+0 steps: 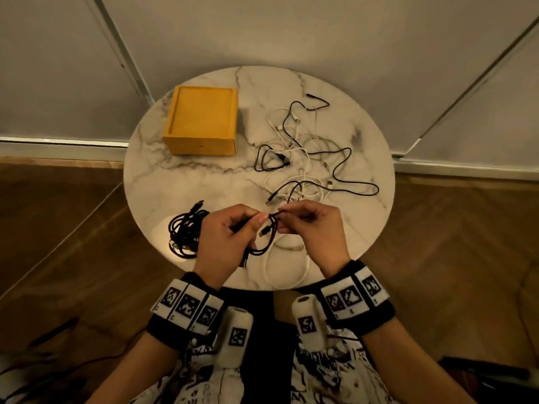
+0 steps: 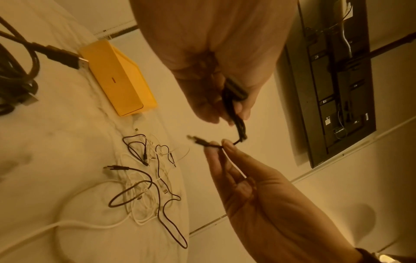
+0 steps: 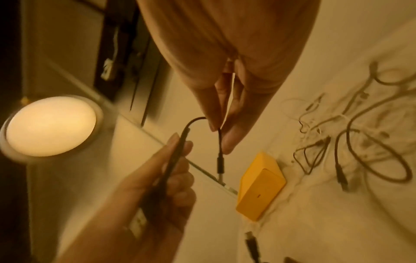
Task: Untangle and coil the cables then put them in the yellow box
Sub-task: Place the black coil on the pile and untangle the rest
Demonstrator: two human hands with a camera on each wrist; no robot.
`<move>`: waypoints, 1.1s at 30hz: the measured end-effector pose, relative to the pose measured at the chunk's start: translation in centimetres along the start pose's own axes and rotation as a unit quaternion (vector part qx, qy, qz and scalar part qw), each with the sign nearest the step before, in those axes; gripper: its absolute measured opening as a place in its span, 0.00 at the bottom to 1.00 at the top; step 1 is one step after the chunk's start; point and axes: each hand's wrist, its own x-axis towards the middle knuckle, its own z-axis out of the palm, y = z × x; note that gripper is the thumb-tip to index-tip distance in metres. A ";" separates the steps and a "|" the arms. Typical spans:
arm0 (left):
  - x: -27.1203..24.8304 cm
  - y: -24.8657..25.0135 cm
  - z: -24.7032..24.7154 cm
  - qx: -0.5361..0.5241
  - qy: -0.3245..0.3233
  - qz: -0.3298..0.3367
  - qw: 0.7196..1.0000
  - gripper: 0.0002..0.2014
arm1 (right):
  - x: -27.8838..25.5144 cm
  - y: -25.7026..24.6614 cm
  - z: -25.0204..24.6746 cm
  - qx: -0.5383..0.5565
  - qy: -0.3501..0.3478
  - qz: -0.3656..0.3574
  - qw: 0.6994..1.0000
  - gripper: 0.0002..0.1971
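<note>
Left hand (image 1: 226, 237) grips the looped black cable (image 1: 264, 242) over the table's (image 1: 364, 228) near edge, right hand (image 1: 310, 225) pinches its free end just beside it. I'd wrap that tail snugly round the loops so the coil holds. Yellow box (image 1: 201, 119) sits far-left, well apart, nothing in it that I can see; tangle (image 1: 306, 153) waits.

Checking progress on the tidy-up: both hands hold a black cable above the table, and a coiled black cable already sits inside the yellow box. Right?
Not quite. The coiled black cable lies on the table, near the left hand, not inside the yellow box; the head view shows this. Both hands, the right hand included, do hold a black cable.
</note>
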 end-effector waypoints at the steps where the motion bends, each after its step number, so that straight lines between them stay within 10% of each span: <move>1: 0.1 0.1 0.2 0.003 0.003 0.005 1.000 0.07 | 0.0 -0.3 0.0 0.051 0.001 0.025 0.998 0.06; 9: 1.1 0.3 0.0 0.002 0.027 0.023 0.999 0.07 | -1.2 -0.9 1.3 0.283 -0.069 0.195 0.937 0.05; 22: 1.0 0.5 -0.6 0.069 0.068 0.050 0.994 0.06 | -1.5 -1.2 2.3 0.175 -0.168 0.128 0.962 0.11; 29: 1.7 -0.6 -5.2 0.037 -0.045 -0.049 0.997 0.02 | 0.2 0.9 4.4 0.056 -0.235 0.166 0.956 0.12; 33: 2.1 -2.9 -9.5 0.117 0.001 -0.107 0.987 0.05 | 1.0 2.8 5.2 -0.037 -0.273 0.179 0.944 0.10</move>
